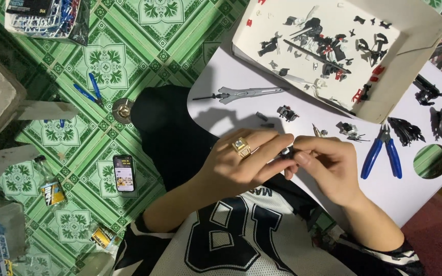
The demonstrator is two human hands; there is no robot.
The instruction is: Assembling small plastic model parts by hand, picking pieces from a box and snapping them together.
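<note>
Fitting step: left hand and right hand both pinch a small dark model part between fingertips, above the white counter. Blue cutters lie right. Next needs careful alignment, probably.

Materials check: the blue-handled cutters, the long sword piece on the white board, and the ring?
Blue-handled cutters: likely metal jaws, dark and dull, with glossy blue plastic or rubber sleeves on the handles. Sword piece: probably moulded plastic, matte grey with a darker hilt, like the loose parts in the box. Ring on the left hand: gold-coloured metal, shiny, with a pale stone; real gold cannot be told.
</note>
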